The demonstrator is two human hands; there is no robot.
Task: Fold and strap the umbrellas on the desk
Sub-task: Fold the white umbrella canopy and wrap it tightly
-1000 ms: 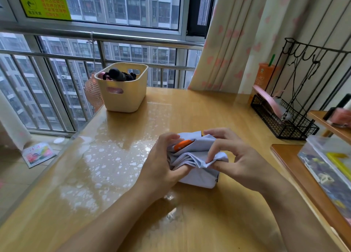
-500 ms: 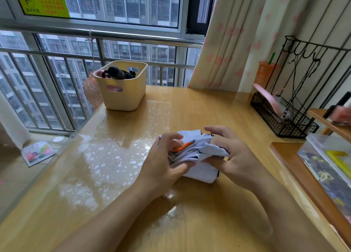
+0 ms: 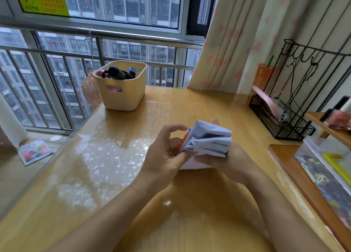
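A small pale blue folded umbrella [image 3: 207,139] with an orange strip along its left side is held just above the middle of the wooden desk [image 3: 121,156]. My left hand [image 3: 165,153] grips its left end, thumb pressed into the fabric folds, index finger raised above the orange strip. My right hand [image 3: 228,160] holds the bundle from below and behind, its fingers curled round the far side and mostly hidden by the cloth.
A cream basket [image 3: 121,88] with dark items stands at the back left by the window railing. A black wire rack [image 3: 281,118] sits at the right. A lower wooden shelf with a clear box [image 3: 326,168] borders the desk's right edge.
The umbrella has been turned and lifted a little. My right hand slid from on top of the cloth to underneath it, while my left index finger lifted off the bundle.
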